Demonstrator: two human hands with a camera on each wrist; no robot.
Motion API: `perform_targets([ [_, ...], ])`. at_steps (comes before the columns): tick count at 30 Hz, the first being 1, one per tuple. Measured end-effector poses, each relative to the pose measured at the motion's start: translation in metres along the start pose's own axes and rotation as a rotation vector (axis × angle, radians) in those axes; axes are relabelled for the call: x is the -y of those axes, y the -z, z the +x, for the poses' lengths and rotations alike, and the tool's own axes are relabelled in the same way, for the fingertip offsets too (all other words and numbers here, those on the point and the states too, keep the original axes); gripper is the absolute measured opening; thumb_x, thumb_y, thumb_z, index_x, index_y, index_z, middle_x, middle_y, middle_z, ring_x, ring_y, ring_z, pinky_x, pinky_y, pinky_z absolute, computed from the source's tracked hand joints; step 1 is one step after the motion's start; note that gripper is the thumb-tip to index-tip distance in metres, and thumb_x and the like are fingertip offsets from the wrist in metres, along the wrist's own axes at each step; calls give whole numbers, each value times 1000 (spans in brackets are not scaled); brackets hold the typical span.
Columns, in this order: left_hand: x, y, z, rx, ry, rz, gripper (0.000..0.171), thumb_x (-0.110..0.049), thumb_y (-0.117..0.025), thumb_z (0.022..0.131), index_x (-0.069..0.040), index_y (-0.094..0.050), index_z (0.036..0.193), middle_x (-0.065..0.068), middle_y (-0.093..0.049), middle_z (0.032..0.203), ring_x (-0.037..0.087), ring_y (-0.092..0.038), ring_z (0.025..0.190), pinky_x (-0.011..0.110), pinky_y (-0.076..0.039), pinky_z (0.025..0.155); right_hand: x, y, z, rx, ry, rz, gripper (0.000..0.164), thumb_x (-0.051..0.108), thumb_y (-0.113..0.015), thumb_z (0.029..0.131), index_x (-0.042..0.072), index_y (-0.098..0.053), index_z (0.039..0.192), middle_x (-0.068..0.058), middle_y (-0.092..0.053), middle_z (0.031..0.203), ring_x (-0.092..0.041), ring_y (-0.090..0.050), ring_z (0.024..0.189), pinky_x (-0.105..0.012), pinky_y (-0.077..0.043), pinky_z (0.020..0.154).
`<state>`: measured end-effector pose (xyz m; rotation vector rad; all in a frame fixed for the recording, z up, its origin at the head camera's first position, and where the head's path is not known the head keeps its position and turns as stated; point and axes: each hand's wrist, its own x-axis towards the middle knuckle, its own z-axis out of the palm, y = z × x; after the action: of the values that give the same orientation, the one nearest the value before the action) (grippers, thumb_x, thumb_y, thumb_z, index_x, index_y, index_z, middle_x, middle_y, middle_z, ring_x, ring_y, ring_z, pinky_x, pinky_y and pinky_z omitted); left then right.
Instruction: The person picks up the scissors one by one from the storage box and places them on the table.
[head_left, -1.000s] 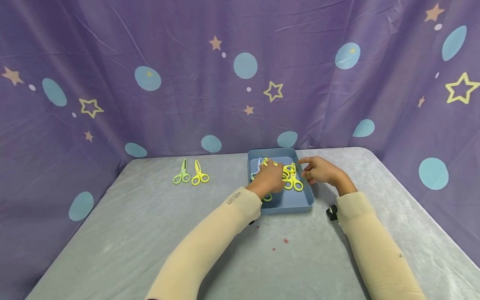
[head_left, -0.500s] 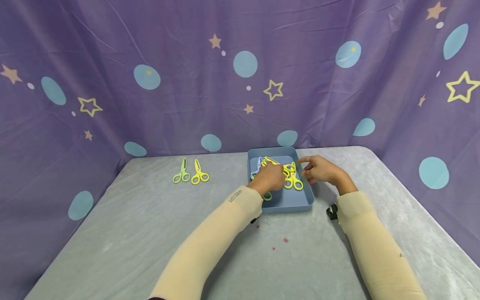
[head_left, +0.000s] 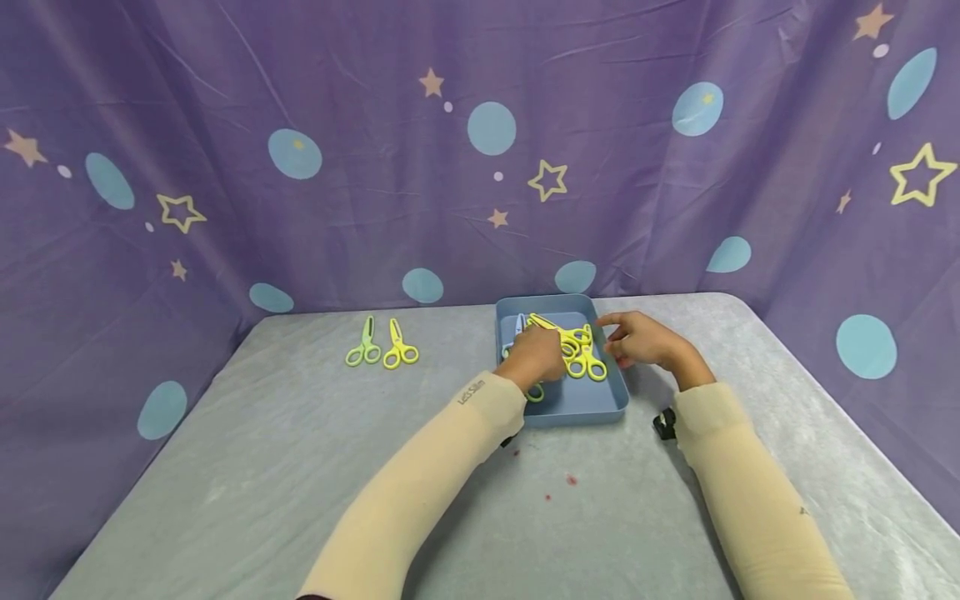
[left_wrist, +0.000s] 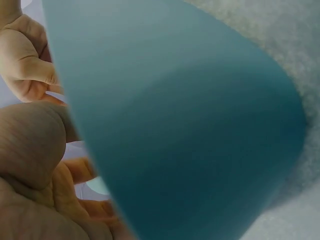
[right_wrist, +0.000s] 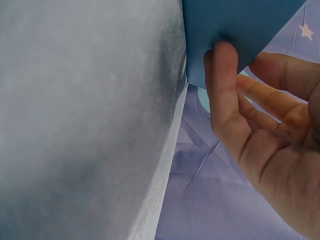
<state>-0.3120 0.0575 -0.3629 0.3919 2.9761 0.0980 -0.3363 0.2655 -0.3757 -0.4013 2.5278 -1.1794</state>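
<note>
My left hand (head_left: pixel 535 354) reaches down into a shallow blue tray (head_left: pixel 573 419), over a pile of scissors. Its fingertips are hidden behind the back of the hand in the head view and behind the tray wall in the left wrist view, so I cannot tell whether they grip a pair. Several yellow scissors (head_left: pixel 585 352) lie in the tray to the right of this hand. Light blue scissors (head_left: pixel 520 323) show at its left. On the tray's right side, my right hand (right_wrist: pixel 265 115) touches the outer wall with a fingertip, while another finger reaches the rim.
Green scissors (head_left: pixel 367 337) and yellow scissors (head_left: pixel 396 335) lie side by side on the grey table (head_left: pixel 262 442), left of the tray. A purple patterned curtain (head_left: pixel 360 225) hangs behind the table and along both sides.
My left hand's fingers have drawn in and shifted slightly left, exposing more of the yellow scissors. The right hand keeps its place at the tray wall.
</note>
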Motion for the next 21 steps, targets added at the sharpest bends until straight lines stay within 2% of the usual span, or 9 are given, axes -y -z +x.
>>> perform_targets([
  [6,2,0,0,9,35,-23,35,-27,-69,93,-5,-70,120,8,-68,115,20,-60,98,34,-53,79,-1,0,0,1,5,9,59,0,-57,100,-7,-35,154,-37,-56,131,-35,-70,100,-44,-60,81],
  [10,4,-1,1,13,27,-30,36,-27,-70,92,-7,-69,123,7,-68,111,20,-61,93,34,-54,77,0,0,-1,1,2,14,59,1,-57,100,-7,-35,154,-37,-55,131,-36,-69,100,-45,-60,82],
  [13,3,-2,2,17,10,-22,44,-25,-69,93,-9,-64,134,8,-68,121,22,-62,107,38,-52,90,-1,0,-1,0,1,17,59,1,-57,100,-7,-34,154,-37,-55,132,-37,-69,101,-46,-60,83],
  [16,2,-2,1,33,16,-36,51,-23,-65,96,-14,-56,146,11,-62,137,29,-56,126,45,-48,102,-1,0,-1,-1,4,18,59,1,-57,100,-7,-35,154,-37,-56,131,-37,-69,102,-46,-60,82],
  [21,1,-3,-1,67,45,-73,54,-20,-61,98,-23,-50,151,16,-50,149,41,-46,136,53,-50,97,-2,-1,0,-4,11,12,59,1,-58,100,-7,-36,154,-37,-56,131,-36,-69,102,-44,-60,81],
])
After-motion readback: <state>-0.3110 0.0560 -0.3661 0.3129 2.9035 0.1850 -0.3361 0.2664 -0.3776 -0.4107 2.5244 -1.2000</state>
